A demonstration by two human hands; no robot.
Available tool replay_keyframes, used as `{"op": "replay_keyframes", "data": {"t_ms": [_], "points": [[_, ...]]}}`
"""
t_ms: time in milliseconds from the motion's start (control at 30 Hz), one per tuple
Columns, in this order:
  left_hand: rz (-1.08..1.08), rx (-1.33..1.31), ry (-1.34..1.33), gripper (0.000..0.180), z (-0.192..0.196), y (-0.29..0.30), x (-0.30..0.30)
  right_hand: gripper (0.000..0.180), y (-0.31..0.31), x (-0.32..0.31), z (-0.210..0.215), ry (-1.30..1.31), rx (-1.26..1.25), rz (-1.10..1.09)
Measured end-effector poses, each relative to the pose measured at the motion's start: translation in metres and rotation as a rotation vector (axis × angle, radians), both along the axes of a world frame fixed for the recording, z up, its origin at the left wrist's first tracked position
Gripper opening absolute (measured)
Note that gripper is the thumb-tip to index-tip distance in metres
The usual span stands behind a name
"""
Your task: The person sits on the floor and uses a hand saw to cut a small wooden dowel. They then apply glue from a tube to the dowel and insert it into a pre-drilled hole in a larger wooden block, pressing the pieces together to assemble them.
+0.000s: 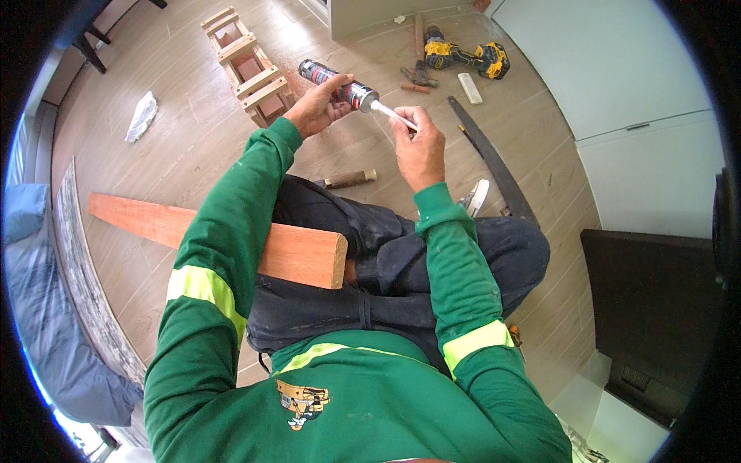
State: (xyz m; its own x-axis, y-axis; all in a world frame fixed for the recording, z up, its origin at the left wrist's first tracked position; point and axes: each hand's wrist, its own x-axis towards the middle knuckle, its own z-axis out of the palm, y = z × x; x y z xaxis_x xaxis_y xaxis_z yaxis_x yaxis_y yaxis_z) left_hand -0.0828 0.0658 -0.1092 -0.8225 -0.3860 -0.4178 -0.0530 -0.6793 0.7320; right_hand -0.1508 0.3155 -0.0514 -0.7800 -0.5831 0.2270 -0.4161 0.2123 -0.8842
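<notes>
My left hand (318,109) is wrapped round a dark adhesive cartridge (361,97) with a silver front end, held tilted above the floor. A long white nozzle (386,111) points from it toward my right hand (422,150). The fingers of my right hand are pinched on the nozzle's tip; whether a cap or cut end is there I cannot make out. Across my lap rests a reddish wooden board (305,251), passing under my left forearm. Below the cartridge, a chisel-like tool (351,179) with a wooden handle lies on the floor by my knee.
A slatted wooden frame (266,86) lies at the far left, near crumpled white plastic (141,116). Far right are a hammer (419,38), a yellow-and-black cordless drill (463,56), a white rectangular piece (469,89) and a long handsaw (494,158). White cabinets (617,69) border the right side.
</notes>
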Motion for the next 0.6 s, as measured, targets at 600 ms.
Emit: {"op": "replay_keyframes", "data": {"t_ms": [600], "points": [[-0.051, -0.164, 0.017, 0.037, 0.007, 0.001, 0.002, 0.021, -0.009, 0.001, -0.016, -0.376, -0.017, -0.036]]}}
